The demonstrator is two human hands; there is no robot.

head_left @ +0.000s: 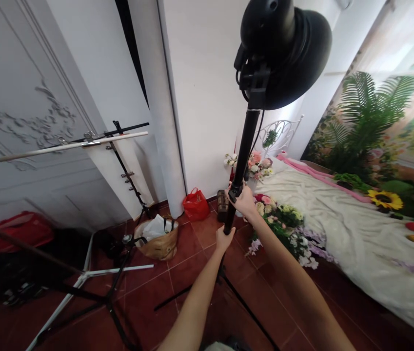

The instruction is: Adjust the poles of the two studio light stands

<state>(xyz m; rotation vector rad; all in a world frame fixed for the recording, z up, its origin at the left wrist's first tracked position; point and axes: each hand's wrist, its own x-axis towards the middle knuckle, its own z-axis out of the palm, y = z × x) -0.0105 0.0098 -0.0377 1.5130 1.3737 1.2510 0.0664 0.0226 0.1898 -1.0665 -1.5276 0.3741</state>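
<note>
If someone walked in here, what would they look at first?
Probably the black lamp at the top, on a black stand gripped by the right hand above the left hand. Next, perhaps the yellow sunflower at the right, by the cream-covered bed, or the red bag on the floor near the middle.

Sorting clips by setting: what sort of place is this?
Probably a photo studio: there's a large black lamp on a stand, a white pole with metal clips, and a cloth-covered bed decorated with a sunflower.
</note>
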